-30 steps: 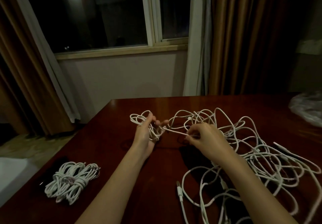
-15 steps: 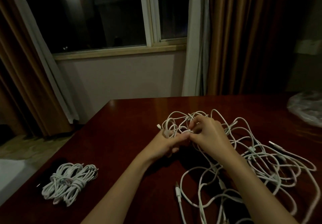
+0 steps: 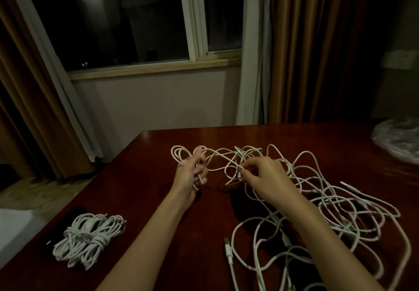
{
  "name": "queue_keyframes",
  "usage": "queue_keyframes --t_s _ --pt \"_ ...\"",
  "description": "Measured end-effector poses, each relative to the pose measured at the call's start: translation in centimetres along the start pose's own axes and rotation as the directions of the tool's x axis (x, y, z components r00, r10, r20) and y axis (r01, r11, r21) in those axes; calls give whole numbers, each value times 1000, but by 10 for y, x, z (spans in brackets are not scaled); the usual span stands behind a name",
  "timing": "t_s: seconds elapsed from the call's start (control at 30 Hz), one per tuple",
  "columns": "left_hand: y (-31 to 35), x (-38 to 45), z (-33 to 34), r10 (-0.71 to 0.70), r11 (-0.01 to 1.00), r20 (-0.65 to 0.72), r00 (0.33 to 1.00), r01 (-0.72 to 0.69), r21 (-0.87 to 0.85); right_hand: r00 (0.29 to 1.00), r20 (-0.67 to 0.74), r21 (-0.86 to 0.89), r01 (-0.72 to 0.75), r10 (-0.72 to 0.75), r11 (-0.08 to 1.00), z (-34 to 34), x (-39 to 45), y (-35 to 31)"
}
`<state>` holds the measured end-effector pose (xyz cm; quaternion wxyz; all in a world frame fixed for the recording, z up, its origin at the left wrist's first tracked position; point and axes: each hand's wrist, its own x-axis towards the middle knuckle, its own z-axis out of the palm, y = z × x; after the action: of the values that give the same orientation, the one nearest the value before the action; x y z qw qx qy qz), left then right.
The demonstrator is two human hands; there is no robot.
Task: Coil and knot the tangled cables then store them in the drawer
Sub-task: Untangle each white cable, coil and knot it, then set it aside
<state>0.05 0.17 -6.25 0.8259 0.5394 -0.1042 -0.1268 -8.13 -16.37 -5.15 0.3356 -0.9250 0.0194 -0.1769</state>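
Note:
A big tangle of white cables (image 3: 322, 202) sprawls over the right half of the dark red table (image 3: 145, 191). My left hand (image 3: 191, 175) grips a small coil of white cable (image 3: 181, 156) whose loops stick out above and to the left of the fist. My right hand (image 3: 260, 177) pinches a strand of the same cable at the tangle's left edge, a hand's width from the left hand. A knotted bundle of coiled white cables (image 3: 88, 237) lies at the table's near left. No drawer is in view.
A crumpled clear plastic bag (image 3: 399, 139) lies at the table's far right. A loose white plug end (image 3: 227, 248) lies near the front edge. The window, wall and brown curtains stand behind the table; the floor drops off to the left.
My hands had met over the tangle half a second ago; now they have drawn apart, the left moving left with its coil, a length of cable stretched between them.

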Motion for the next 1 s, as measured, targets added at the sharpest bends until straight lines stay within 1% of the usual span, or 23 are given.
queue_keyframes --t_s 0.1,0.17,0.23,0.27,0.3,0.33,0.4,0.47,0.53,0.57,0.63,0.7,0.8,0.87,0.93,0.97,1.0 --pt "-3 -2 4 11 1000 -2 1000 -11 3 999 -49 -36 7 -8 999 0 0 -1" --pt "-8 -5 9 47 992 44 998 -52 116 996 -76 -48 38 -41 998 0 -1 -4" --pt "-14 -11 18 63 966 122 991 -91 240 996 -47 -38 78 -80 996 1 -4 -8" --pt "-18 -13 22 59 957 158 986 -101 272 995 -26 -40 94 -95 995 1 -5 -10" --pt "-20 -16 27 48 958 176 983 -95 269 994 -16 -51 104 -105 993 2 -6 -12" --pt "-22 -17 29 39 967 163 986 -78 243 992 -23 -57 120 -121 991 3 -7 -14" --pt "-19 -17 30 35 976 96 995 -54 209 987 -58 -47 145 -147 988 5 -7 -16" --pt "-14 -14 26 37 982 18 999 -39 186 989 -78 -31 122 -124 992 6 -6 -15" --pt "-7 -12 20 12 994 -67 998 -5 109 994 -72 -39 81 -83 996 6 -4 -11" --pt "-4 -12 19 -5 998 -88 996 10 61 995 -64 -53 72 -76 996 5 -4 -9" --pt "1 -11 17 -36 996 -95 995 27 -90 996 -55 -70 70 -74 995 5 -4 -7" --pt "5 -8 15 -54 968 -120 991 22 -252 997 -43 -95 60 -65 994 3 -4 -7" --pt "9 -1 6 -54 929 -172 984 -13 -369 998 -10 -130 67 -68 989 0 -5 -8" --pt "10 2 1 -61 931 -167 984 -5 -365 996 24 -177 84 -81 981 -1 -6 -9" --pt "10 2 1 -49 952 -135 990 5 -307 995 36 -194 99 -93 976 -2 -6 -10" --pt "8 2 1 -27 974 -115 993 0 -229 995 33 -185 99 -95 978 -3 -6 -10" --pt "7 1 2 4 995 -82 997 -12 -101 995 19 -161 99 -97 982 -4 -5 -10"
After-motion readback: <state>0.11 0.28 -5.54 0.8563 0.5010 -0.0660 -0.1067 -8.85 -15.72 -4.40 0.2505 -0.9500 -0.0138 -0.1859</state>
